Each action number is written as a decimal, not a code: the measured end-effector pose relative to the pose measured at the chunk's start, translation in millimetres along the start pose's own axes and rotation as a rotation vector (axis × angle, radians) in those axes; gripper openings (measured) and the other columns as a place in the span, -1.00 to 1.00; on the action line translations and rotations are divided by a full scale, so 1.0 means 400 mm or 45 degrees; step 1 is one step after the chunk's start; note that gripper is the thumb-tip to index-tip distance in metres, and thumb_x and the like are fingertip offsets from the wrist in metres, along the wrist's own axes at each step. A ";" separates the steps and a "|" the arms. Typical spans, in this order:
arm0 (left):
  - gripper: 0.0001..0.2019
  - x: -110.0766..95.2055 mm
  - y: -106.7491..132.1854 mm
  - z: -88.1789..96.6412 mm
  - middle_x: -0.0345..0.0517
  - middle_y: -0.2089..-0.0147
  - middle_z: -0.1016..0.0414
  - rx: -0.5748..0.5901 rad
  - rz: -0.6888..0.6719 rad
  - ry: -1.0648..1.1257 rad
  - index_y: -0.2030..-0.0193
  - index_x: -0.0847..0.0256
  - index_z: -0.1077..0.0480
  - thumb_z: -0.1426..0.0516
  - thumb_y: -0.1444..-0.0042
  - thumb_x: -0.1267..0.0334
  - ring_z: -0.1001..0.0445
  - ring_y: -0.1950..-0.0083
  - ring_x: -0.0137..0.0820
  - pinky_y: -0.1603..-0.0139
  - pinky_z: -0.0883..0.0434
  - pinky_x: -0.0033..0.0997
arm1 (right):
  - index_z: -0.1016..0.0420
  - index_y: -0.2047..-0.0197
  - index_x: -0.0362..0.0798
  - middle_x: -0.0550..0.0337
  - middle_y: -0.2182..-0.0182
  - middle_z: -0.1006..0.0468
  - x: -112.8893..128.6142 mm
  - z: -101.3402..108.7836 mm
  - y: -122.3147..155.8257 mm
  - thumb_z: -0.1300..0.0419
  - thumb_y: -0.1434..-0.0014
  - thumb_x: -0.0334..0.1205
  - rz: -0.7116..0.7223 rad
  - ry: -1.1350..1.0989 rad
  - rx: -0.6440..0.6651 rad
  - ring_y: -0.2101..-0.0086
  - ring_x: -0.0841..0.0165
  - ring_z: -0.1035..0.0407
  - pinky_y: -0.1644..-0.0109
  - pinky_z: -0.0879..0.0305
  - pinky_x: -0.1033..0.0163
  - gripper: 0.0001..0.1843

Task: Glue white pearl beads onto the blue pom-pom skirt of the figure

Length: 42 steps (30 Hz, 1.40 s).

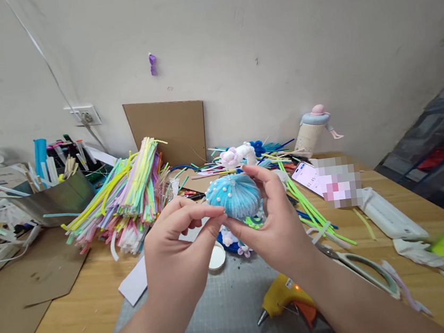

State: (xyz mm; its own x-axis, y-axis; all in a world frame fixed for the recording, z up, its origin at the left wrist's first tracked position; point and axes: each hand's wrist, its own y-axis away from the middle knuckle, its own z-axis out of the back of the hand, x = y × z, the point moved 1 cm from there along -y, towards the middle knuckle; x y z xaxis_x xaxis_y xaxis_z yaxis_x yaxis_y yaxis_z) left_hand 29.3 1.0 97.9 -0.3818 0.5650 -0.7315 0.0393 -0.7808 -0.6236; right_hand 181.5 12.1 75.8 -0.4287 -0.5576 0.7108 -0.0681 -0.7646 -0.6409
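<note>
A light-blue fuzzy pipe-cleaner dome, dotted with small white pearl beads on its left side, is held up above the cutting mat. My right hand grips it from the right, thumb underneath and fingers at its side and top. At the dome's lower left edge, the thumb and index finger of my left hand are pinched together; whatever may be between the fingertips is too small to make out. Behind and below the dome, partly hidden, is a dark-blue piece with pale flowers. A small round white lid or dish lies beside it.
A yellow glue gun with its light on lies on the grey cutting mat. Scissors and a phone are at right. Bundled pipe cleaners and a metal container crowd the left. Cardboard leans on the wall.
</note>
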 end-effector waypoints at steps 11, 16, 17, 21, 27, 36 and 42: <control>-0.84 -0.001 -0.003 -0.002 -0.33 0.47 -0.35 0.004 -0.007 -0.036 0.38 0.04 -0.56 -0.26 -0.01 0.44 -0.27 0.41 -0.54 0.43 -0.23 -0.51 | -0.11 -0.22 0.04 0.03 -0.13 -0.31 0.002 0.002 0.005 -0.37 -0.02 -0.21 -0.003 0.011 0.005 -0.16 0.18 -0.23 -0.23 -0.20 0.03 -0.24; -0.84 0.000 -0.005 -0.006 -0.33 0.46 -0.37 0.008 0.002 -0.046 0.38 0.04 -0.56 -0.26 0.00 0.44 -0.28 0.41 -0.53 0.43 -0.23 -0.50 | -0.12 -0.22 0.02 0.03 -0.11 -0.32 0.004 -0.001 0.005 -0.37 -0.03 -0.23 0.019 0.040 -0.011 -0.13 0.19 -0.25 -0.22 -0.22 0.04 -0.25; -0.84 0.000 -0.006 -0.006 -0.32 0.46 -0.37 0.012 0.000 -0.050 0.39 0.05 -0.56 -0.26 -0.01 0.44 -0.28 0.41 -0.53 0.43 -0.23 -0.50 | -0.12 -0.22 0.02 0.03 -0.11 -0.32 0.005 -0.001 0.006 -0.36 -0.03 -0.24 0.020 0.045 -0.012 -0.13 0.18 -0.25 -0.22 -0.22 0.03 -0.26; -0.85 0.001 -0.006 -0.003 -0.30 0.43 -0.38 0.044 -0.046 -0.051 0.35 0.06 -0.55 -0.26 -0.02 0.43 -0.28 0.39 -0.51 0.42 -0.24 -0.48 | -0.12 -0.21 0.04 0.03 -0.11 -0.32 0.004 -0.001 0.008 -0.36 -0.03 -0.24 0.012 0.058 -0.014 -0.12 0.16 -0.26 -0.21 -0.23 -0.01 -0.26; -0.84 0.006 0.002 0.006 -0.29 0.37 -0.38 0.041 -0.107 -0.055 0.25 0.06 -0.49 -0.25 -0.05 0.42 -0.30 0.34 -0.49 0.36 -0.26 -0.45 | -0.13 -0.20 0.04 0.03 -0.09 -0.32 0.003 -0.001 0.007 -0.36 -0.04 -0.20 0.024 0.033 -0.021 -0.10 0.16 -0.27 -0.18 -0.25 -0.01 -0.28; -0.86 0.005 0.003 -0.001 -0.29 0.32 -0.43 0.019 -0.201 -0.136 0.32 0.07 -0.48 -0.21 -0.09 0.44 -0.36 0.32 -0.50 0.35 -0.29 -0.46 | -0.12 -0.21 0.04 0.02 -0.12 -0.31 0.008 -0.003 0.009 -0.36 -0.04 -0.21 0.038 0.029 -0.015 -0.14 0.18 -0.24 -0.23 -0.21 0.01 -0.27; -0.87 -0.004 0.002 0.000 -0.26 0.31 -0.44 0.038 -0.168 -0.162 0.33 0.08 -0.47 -0.19 -0.12 0.43 -0.36 0.30 -0.47 0.34 -0.28 -0.44 | -0.11 -0.21 0.08 0.05 -0.12 -0.31 0.015 0.000 0.011 -0.35 -0.05 -0.24 0.024 0.001 -0.005 -0.14 0.17 -0.25 -0.23 -0.22 -0.01 -0.28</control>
State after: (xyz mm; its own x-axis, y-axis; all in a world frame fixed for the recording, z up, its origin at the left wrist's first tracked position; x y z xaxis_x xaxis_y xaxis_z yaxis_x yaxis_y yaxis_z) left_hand 29.9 -0.4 98.5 -0.4957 0.6264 -0.6016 -0.0456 -0.7105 -0.7022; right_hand 178.8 5.5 77.2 -0.4307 -0.5717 0.6983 -0.0638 -0.7525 -0.6555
